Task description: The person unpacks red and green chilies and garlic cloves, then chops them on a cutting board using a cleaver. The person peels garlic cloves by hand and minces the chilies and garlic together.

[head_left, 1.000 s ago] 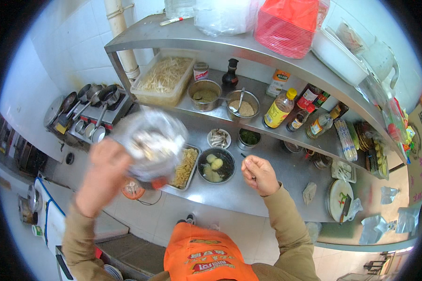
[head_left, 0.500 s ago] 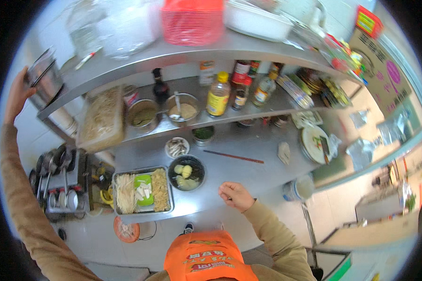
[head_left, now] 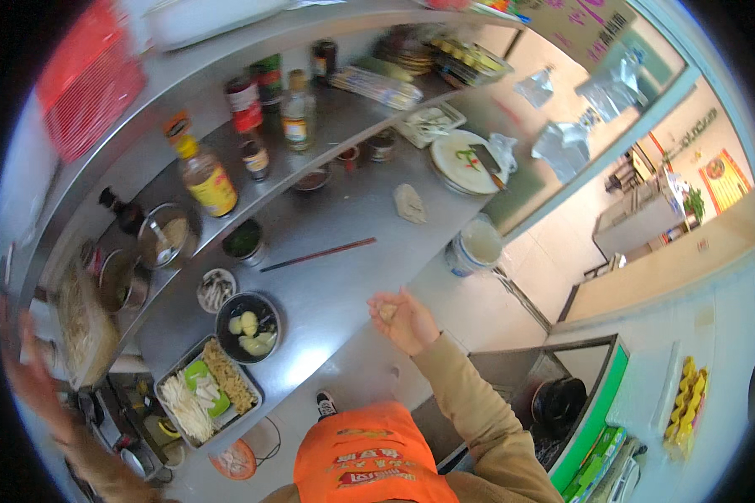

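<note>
My right hand (head_left: 404, 323) is palm up and cupped in front of the steel counter (head_left: 327, 289); a small pale thing that I cannot make out seems to lie in it. At the far left, my left hand (head_left: 38, 373) is smeared by motion near the shelf end, its grip unclear. Between them, a dark-looking bowl (head_left: 250, 325) holds pale round pieces. Beside it stands a steel tray (head_left: 256, 402) with enoki mushrooms (head_left: 184, 407), a green dish of white pieces and a yellowish heap. Chopsticks (head_left: 319, 254) lie farther back on the counter.
A shelf above the counter carries a yellow-labelled bottle (head_left: 210, 180), other bottles and a steel pot with a spoon (head_left: 166, 239). A cleaver (head_left: 485, 162) rests on a round white board (head_left: 453, 168). A white bucket (head_left: 476, 246) stands by the counter's right end.
The view has swung right. My left hand has come down from the steel container at the shelf end. My right hand has turned from a closed fist to a palm-up cup.
</note>
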{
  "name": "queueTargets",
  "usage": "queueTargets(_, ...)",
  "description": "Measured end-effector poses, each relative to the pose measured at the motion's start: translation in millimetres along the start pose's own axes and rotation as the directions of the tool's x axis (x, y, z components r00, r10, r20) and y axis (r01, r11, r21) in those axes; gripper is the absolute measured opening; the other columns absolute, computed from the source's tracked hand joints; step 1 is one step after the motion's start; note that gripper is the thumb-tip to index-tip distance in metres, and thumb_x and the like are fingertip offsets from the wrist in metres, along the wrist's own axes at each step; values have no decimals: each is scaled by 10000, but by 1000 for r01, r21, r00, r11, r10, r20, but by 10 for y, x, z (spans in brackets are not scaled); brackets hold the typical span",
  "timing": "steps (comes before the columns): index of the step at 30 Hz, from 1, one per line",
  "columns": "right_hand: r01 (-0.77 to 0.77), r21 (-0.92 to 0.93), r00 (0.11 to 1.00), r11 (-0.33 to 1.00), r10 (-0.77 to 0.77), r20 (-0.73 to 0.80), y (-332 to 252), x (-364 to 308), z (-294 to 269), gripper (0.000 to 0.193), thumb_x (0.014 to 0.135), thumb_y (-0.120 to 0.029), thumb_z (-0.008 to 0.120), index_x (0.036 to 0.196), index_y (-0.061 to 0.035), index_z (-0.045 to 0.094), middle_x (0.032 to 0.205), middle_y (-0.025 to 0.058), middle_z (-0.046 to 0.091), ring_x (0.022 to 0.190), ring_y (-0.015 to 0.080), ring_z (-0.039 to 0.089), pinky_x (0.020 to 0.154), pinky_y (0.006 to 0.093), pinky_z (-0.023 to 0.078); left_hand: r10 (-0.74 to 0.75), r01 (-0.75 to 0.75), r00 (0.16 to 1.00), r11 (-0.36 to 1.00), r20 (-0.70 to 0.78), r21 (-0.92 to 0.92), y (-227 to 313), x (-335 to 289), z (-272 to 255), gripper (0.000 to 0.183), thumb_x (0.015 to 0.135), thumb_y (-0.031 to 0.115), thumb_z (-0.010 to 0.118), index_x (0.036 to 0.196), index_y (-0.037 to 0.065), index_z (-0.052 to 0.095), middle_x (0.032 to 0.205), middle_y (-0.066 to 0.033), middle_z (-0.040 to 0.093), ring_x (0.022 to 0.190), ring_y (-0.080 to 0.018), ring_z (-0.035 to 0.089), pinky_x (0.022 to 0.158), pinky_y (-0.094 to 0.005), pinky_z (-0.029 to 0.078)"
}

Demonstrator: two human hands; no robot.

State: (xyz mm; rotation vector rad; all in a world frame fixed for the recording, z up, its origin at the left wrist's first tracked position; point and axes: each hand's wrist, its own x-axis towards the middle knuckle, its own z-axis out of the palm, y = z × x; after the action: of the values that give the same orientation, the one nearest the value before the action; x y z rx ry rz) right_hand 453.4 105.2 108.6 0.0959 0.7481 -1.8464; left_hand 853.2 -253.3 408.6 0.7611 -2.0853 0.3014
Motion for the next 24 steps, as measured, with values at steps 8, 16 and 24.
queueTargets(8, 261, 108, 959, 959, -270, 85, -1431, -350, -455, 625, 1061, -493, 351, 1354, 47, 468, 1333, 220, 552, 1245, 315, 542, 1072, 430, 447, 437, 195, 797, 466, 416, -863, 4126, -716, 2551, 222, 848, 58, 732, 1064, 18, 701, 1016, -115, 649, 823, -208, 647, 720, -313, 530)
queueTargets(16, 489, 22, 872, 872, -488, -37, -2562, -708, -1340, 401, 1053, -307, 461, 1300, 4, 520, 1188, 117, 612, 1071, 207, 597, 963, 387, 480, 713, 140, 632, 280, 304, -950, 6533, -804, 3365, 221, 842, 39, 698, 1062, 21, 698, 954, -142, 635, 849, -338, 646, 742, -401, 531)
queueTargets(24, 565, -252, 746, 786, -617, -252, -3713, -592, -2275, 338, 1005, -59, 528, 1324, 51, 497, 1174, 119, 632, 1064, 183, 626, 934, 323, 523, 843, -5, 518, 170, 143, -985, 7971, -546, 4337, 150, 843, 75, 692, 986, 30, 696, 936, -153, 647, 848, -366, 644, 725, -430, 528)
